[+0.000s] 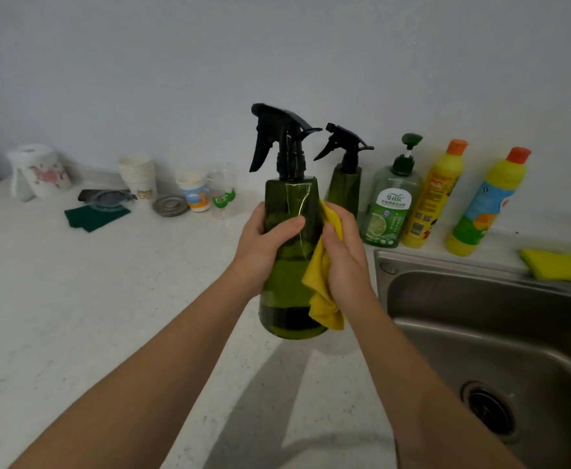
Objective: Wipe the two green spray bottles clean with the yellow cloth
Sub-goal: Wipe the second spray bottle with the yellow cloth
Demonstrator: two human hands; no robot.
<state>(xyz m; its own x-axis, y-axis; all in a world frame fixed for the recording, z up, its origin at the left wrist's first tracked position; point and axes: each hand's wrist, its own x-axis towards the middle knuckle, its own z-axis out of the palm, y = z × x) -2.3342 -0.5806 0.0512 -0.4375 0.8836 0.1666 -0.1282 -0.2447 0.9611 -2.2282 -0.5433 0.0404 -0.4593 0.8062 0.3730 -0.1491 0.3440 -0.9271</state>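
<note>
Held bottle: the large translucent green plastic spray bottle with black trigger head [291,252] is lifted upright off the white speckled table [74,299], likely so every side can be reached.
Left hand: the left hand [260,245] is wrapped around the bottle's left side, thumb across the front, steadying it.
Cloth: the crumpled yellow cloth [323,292] is pressed to the bottle's right side under the right hand [345,255], whose fingers curl over it.
Second bottle: the smaller green spray bottle [345,191] stands beyond the right hand, by the wall, judged not yet handled.
Sink: the steel sink [480,333] lies right of the right hand.

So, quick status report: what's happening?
Left hand grips near spray bottle. Right hand presses yellow cloth against it. Second bottle waits by wall. Nothing blocking.
</note>
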